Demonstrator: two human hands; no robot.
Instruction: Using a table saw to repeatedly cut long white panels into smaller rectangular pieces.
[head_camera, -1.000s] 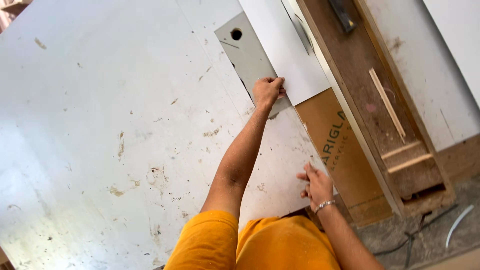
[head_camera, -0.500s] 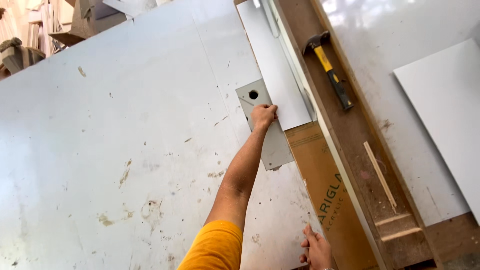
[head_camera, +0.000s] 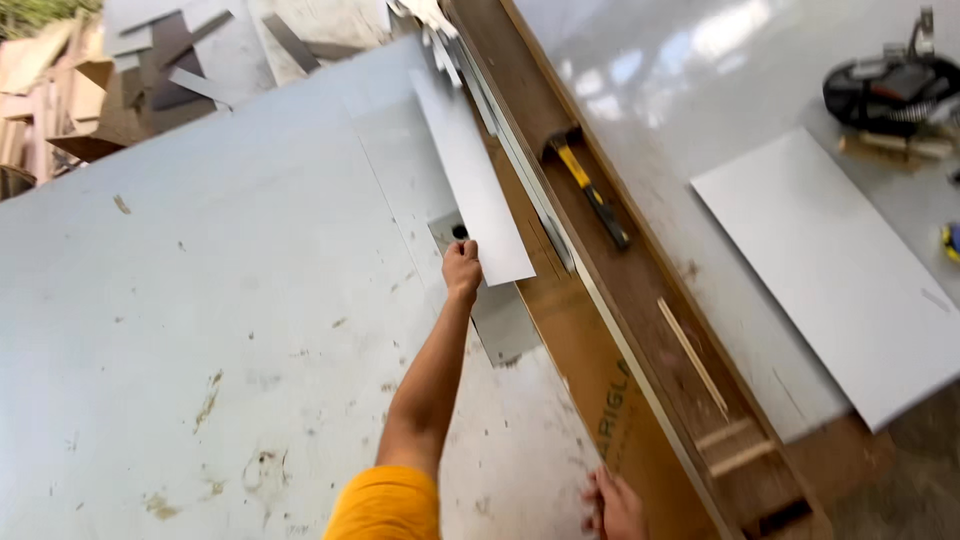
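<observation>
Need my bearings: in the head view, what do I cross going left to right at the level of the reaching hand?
Large stained white sheet → left hand → long brown wooden beam → loose white panel.

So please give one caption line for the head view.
Left hand on a grey strip over a large sheet; hammer nearby.

Glossy pale floor (head_camera: 640, 80), daylight glare; scrap wood pile (head_camera: 60, 90) far left
</observation>
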